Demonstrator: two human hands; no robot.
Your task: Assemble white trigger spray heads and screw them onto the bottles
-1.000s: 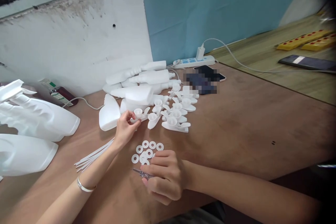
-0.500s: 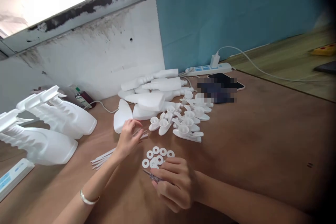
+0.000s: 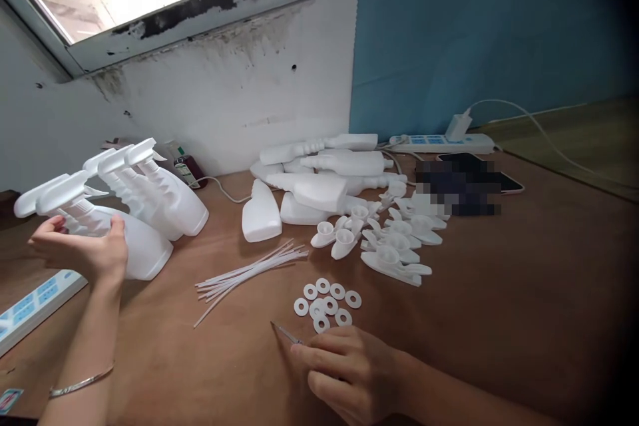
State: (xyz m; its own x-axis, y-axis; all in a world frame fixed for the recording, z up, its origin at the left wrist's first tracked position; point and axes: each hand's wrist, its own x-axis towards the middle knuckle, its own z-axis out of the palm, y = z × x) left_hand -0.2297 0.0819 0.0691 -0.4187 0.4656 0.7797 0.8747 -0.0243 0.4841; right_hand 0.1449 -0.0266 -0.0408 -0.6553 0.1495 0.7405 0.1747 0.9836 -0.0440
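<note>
My left hand (image 3: 82, 246) is at the nearest white spray bottle (image 3: 142, 246) on the left. Its thumb and fingers curve around the neck, below the trigger head. More spray bottles (image 3: 182, 203) with trigger heads stand just behind. My right hand (image 3: 352, 373) is closed on a thin pointed metal tool (image 3: 287, 333). Its tip points left, and the palm hides the handle. Several white ring washers (image 3: 329, 305) lie flat just beyond that hand. A loose bundle of thin white tubes (image 3: 247, 273) rests between the two hands.
Several white bottles without trigger heads (image 3: 319, 193) lie piled near the wall. Loose white trigger heads (image 3: 392, 256) sit right of them. Power strips (image 3: 42, 303) run along the left and back edges. A phone (image 3: 479, 170) and a small dark bottle (image 3: 187, 166) are farther back.
My left hand has moved left from above the thin tubes to the nearest spray bottle. My right hand keeps the pointed tool near the washers. The view has turned left.
</note>
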